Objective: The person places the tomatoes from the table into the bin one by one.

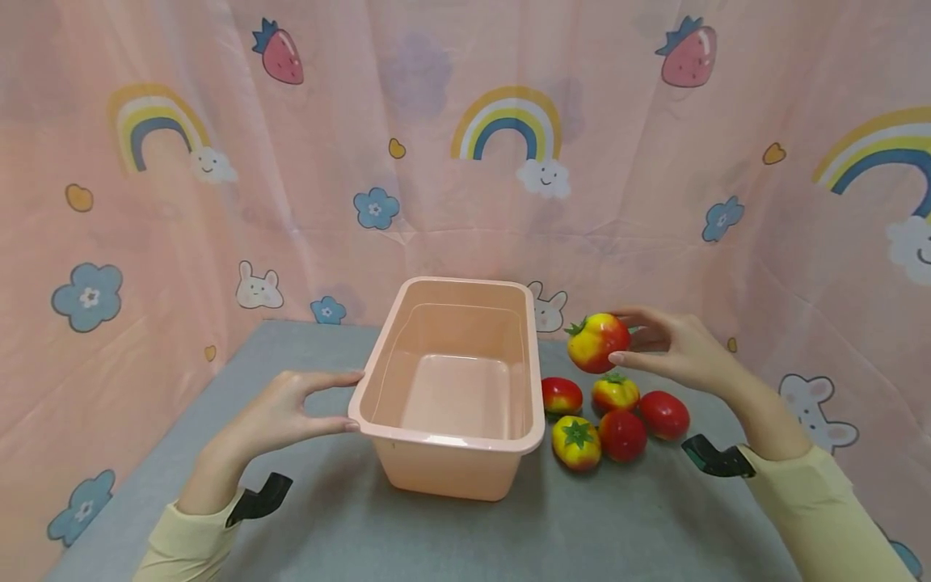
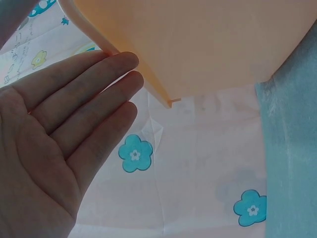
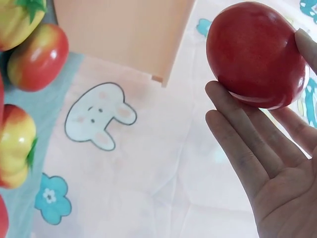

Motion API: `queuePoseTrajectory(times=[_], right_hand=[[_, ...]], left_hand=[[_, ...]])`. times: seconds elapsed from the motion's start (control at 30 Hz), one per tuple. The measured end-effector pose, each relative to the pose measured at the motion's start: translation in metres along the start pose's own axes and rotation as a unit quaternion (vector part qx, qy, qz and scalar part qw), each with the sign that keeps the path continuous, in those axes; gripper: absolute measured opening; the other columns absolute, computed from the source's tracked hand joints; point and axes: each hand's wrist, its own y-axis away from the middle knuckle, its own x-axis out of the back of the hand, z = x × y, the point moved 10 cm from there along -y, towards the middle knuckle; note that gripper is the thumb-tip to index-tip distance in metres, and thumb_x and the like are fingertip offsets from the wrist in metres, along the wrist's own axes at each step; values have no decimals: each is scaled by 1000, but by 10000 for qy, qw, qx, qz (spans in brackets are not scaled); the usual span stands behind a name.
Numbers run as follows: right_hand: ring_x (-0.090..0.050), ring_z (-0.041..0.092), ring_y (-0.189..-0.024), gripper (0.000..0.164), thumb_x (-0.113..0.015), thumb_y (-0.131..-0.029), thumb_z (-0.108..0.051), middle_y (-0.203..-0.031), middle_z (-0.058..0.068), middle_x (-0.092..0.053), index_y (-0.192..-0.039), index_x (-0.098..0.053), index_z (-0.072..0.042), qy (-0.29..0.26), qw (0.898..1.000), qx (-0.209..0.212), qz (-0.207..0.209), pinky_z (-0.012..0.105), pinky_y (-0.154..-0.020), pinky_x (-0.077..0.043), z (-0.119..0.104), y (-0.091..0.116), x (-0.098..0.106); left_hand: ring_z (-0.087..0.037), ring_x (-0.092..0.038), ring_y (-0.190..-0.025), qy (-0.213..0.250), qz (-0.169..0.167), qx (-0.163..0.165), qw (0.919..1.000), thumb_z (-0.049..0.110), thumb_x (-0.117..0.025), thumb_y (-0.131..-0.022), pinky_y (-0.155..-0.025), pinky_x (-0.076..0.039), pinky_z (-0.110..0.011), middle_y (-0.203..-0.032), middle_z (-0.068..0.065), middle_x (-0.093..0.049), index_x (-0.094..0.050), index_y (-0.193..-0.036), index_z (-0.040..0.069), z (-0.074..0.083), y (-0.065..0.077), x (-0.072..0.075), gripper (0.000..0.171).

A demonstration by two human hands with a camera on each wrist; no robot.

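Note:
A pale orange plastic basin [image 1: 451, 465] stands on the table, and its inside shows nothing in it. My left hand [image 1: 291, 408] touches the left rim of the basin with its fingertips and thumb; in the left wrist view the fingers [image 2: 94, 104] lie straight against the rim. Right of the basin, my right hand [image 1: 680, 347] holds a red and yellow tomato [image 1: 598, 343] in the air between thumb and fingers. The tomato's red underside [image 3: 257, 54] faces the right wrist camera. Below it lie several more tomatoes, among them a yellow one with a green star-shaped calyx [image 1: 577, 443].
The tomatoes, such as a red one [image 1: 665, 415], lie close together beside the basin's right wall. A grey cloth [image 1: 320, 501] covers the table. Behind and at the sides hangs a pink curtain [image 1: 327, 145] printed with rainbows, strawberries and rabbits.

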Motion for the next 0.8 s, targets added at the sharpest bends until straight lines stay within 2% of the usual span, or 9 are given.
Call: queuePoseTrajectory(times=[0.13,0.5,0.8], right_hand=[[-68,26,-97,59,-75,-81,-30,-121,10,-64,-134,-52,-16,0,10000,48,-16,33,-75,-59,-7,-6,-2],[-67,30,-102,59,-75,-81,-35,-123,11,-62,-132,-52,-14,-75,9996,146,-225,38,-80,-57,-22,-22,-8],[-68,28,-99,58,-75,-81,-34,-121,11,-63,-131,-53,-13,28,9990,284,-355,43,-82,-57,-31,-31,-9]], left_hand=[[-11,-61,-113,6,10,13,10000,48,-75,-76,-91,-52,-39,-122,10,-64,-63,-126,20,0,0,0,59],[-11,-61,-114,111,-35,33,9999,47,-75,-77,-91,-52,-40,-123,10,-64,-62,-127,21,0,0,-1,58],[-11,-61,-114,140,-17,2,9999,46,-75,-77,-91,-52,-39,-122,10,-64,-62,-127,20,2,0,-1,58]])
